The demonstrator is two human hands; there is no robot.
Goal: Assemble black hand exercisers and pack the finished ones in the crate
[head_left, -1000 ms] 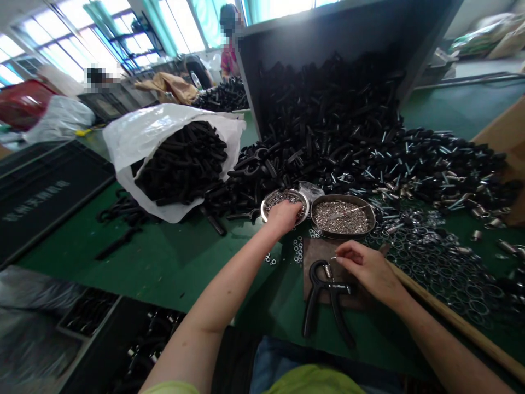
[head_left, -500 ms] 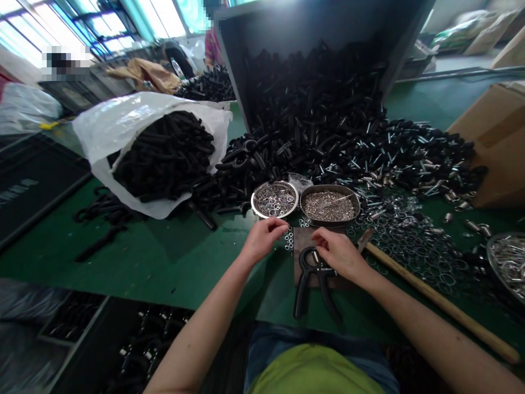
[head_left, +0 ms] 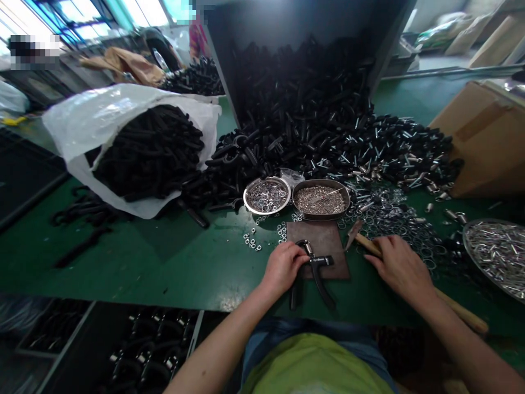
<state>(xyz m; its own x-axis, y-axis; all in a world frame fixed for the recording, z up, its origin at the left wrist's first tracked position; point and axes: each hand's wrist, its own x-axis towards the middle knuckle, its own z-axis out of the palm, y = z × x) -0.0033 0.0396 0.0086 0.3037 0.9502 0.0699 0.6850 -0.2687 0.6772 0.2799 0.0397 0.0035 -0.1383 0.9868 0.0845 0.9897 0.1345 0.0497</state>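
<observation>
A black hand grip strengthener (head_left: 321, 282) with a small metal spring lies on a brown square plate (head_left: 338, 241), its two handles pointing toward me. My left hand (head_left: 283, 265) pinches it at the left side near the spring, covering part of that handle. To the right, my right hand (head_left: 404, 268) is over the wooden handle of a hammer (head_left: 463, 312), thumb and fingers on either side close to the head. The hammer's metal head (head_left: 353, 232) rests by the plate's right edge. Small metal nuts (head_left: 251, 241) are scattered left of the plate.
Behind the plate stand a round dish of rings (head_left: 246, 200) and an oval tin of small metal pieces (head_left: 348, 205). Black handles spill from a white bag (head_left: 57, 128) and a large bin (head_left: 223, 71). Loose rings, a bowl of pins (head_left: 492, 257) and a cardboard box (head_left: 479, 142) are rightward.
My left hand has come down and right onto the grip strengthener. My right hand has left it and moved right to the hammer handle. The camera view has shifted slightly.
</observation>
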